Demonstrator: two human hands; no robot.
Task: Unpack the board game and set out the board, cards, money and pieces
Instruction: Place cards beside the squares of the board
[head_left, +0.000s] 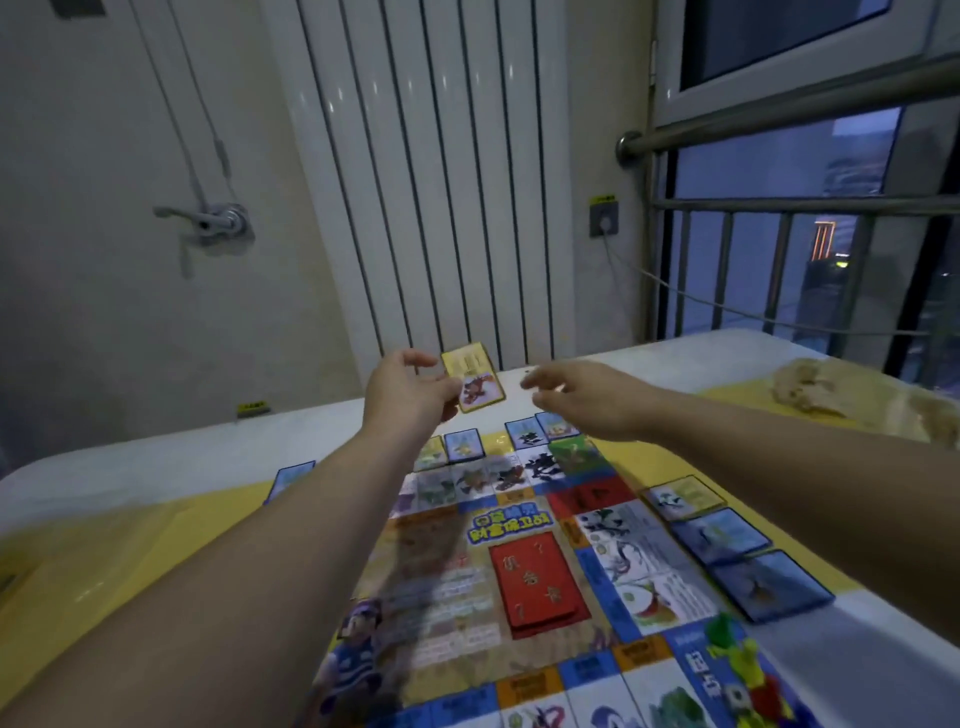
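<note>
Card (474, 378) pinched in left hand (405, 391), held beyond the board (519, 545), likely for placing; right hand (587, 397) released, extended toward it.

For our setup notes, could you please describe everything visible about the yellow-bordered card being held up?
The yellow-bordered card is a thin rectangle, seemingly glossy card stock: pale text panel on top, reddish-brown creature below, print unreadable. It faces the camera, tilted, in the air beyond the board, pinched at its lower left edge by the left hand.
</note>
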